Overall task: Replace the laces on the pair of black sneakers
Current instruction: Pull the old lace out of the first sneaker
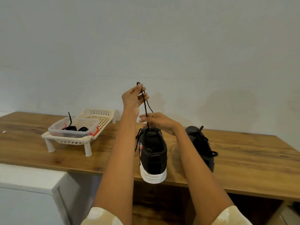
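A black sneaker with a white sole (153, 157) stands at the table's front edge, heel toward me. My left hand (134, 97) is raised above it and pinches a black lace (145, 104) pulled taut upward from the shoe. My right hand (158, 121) sits over the shoe's tongue, fingers curled around the same lace near the eyelets. A second black sneaker (201, 145) lies to the right, laced, partly hidden by my right forearm.
A cream slatted rack (100, 118) stands at the left of the wooden table (253, 161), carrying a clear plastic box (73, 129) with black laces inside. A white cabinet (30, 181) sits lower left. A plain wall rises behind.
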